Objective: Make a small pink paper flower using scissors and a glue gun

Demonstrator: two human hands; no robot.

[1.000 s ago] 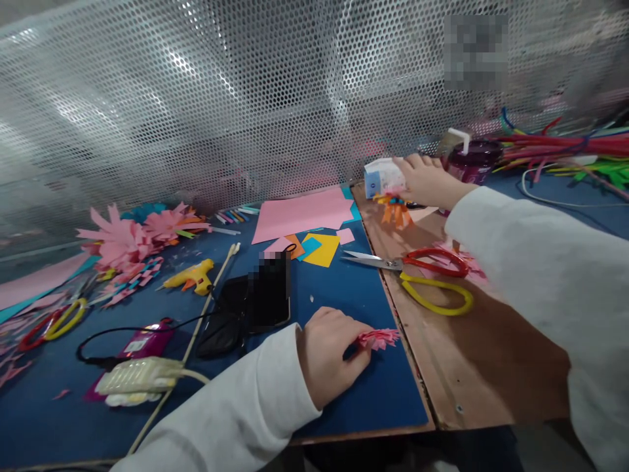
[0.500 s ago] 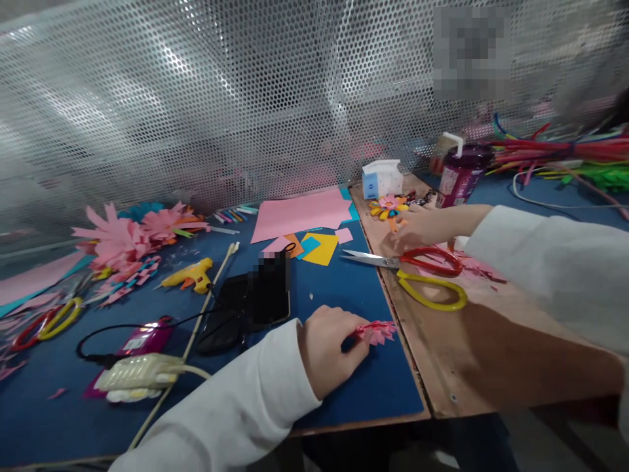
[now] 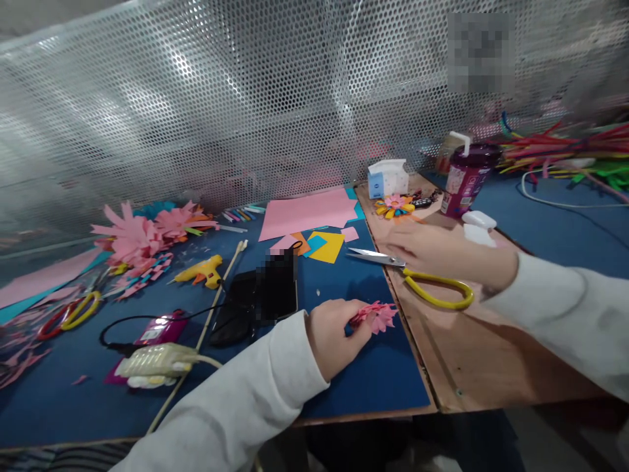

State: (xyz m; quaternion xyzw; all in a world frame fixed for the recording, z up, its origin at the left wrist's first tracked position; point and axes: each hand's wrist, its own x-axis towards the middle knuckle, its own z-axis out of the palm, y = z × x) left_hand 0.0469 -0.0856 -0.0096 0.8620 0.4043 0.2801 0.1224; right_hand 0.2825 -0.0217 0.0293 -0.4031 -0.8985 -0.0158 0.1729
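Note:
My left hand (image 3: 339,337) is closed on a small pink paper flower (image 3: 377,316), held just above the blue tabletop near the board's edge. Fringed pink petals stick out past the fingertips. My right hand (image 3: 432,249) hovers over the wooden board, its fingers smeared by motion, so I cannot tell whether they hold anything. Beneath it lies a pair of scissors (image 3: 437,288) with blades pointing left; the hand hides the red handle loop, and the yellow one shows. A yellow, orange and pink paper flower (image 3: 394,206) rests beyond the right fingers.
Pink paper sheets (image 3: 307,213) and yellow squares (image 3: 328,247) lie ahead. A black phone (image 3: 278,288), a yellow glue gun (image 3: 199,270), a power strip (image 3: 154,360) and more scissors (image 3: 71,318) occupy the left. A purple cup (image 3: 466,180) and tissue pack (image 3: 388,179) stand far right.
My right hand has drawn back from beside the multicoloured flower to over the scissors, covering their red handle. My left hand keeps the pink flower in place. The view has shifted slightly.

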